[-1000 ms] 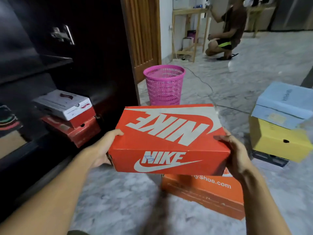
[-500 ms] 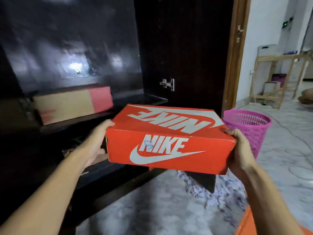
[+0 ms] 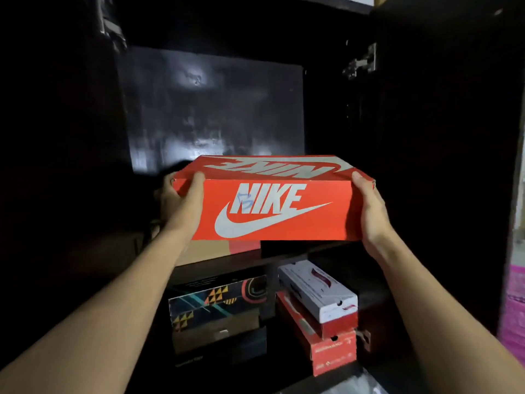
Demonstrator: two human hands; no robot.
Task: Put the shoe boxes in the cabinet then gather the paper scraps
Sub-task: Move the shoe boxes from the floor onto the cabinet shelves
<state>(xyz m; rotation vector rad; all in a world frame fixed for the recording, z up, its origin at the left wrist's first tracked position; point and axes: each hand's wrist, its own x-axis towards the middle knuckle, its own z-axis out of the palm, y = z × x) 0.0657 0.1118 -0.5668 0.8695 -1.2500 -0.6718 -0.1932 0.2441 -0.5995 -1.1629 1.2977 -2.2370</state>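
Raised to cabinet [image 3: 210, 109], orange box [image 3: 272, 211] gripped by left hand [image 3: 181, 206] and right hand [image 3: 369, 211]

- The cabinet [image 3: 335, 115] is near-black wood and fills almost the whole view.
- Its glossy back panel [image 3: 210, 109] catches a pale, smeared reflection of light (brightest low on the left).
- A metal right hinge [image 3: 360, 62] sits by the open door [image 3: 440, 166]; a left hinge [image 3: 112, 27] shows at the upper left.
- A dark shelf [image 3: 312, 248] runs across the middle.
- Past the door's right edge show a thin strip of pale wall [image 3: 520, 180] and something pink [image 3: 514, 308].
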